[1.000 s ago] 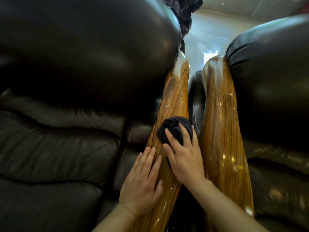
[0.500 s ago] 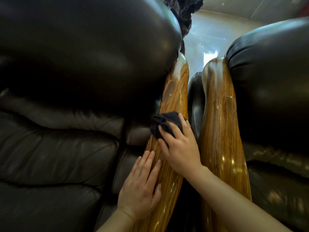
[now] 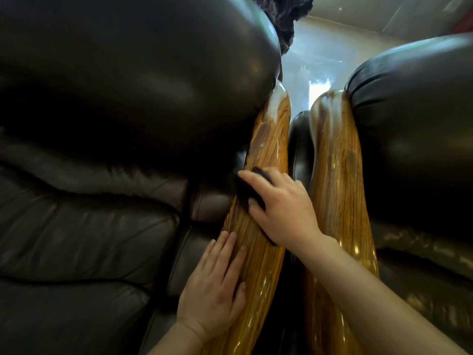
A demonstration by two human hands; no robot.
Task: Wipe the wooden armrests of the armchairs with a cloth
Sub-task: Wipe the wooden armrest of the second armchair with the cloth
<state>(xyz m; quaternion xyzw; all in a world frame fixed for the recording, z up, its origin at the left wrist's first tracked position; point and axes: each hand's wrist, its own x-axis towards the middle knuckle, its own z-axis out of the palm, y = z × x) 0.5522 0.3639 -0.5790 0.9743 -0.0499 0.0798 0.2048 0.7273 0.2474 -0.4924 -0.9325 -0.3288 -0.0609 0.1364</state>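
While your right hand [image 3: 284,211] presses the dark bunched cloth [image 3: 247,194] on the glossy striped-grain wooden armrest [image 3: 267,139] of the left dark leather armchair [image 3: 115,103], grip fingers spread over it | your left hand [image 3: 215,285] lies flat, fingers together, lower on that armrest | second wooden armrest [image 3: 337,175] just beside, bare.

My right hand [image 3: 282,208] has slid the dark cloth [image 3: 247,194] toward the left edge of the left armrest [image 3: 268,139]; the cloth is now mostly covered, perhaps bunched under my palm. My left hand [image 3: 213,288] has crept slightly up the frame.
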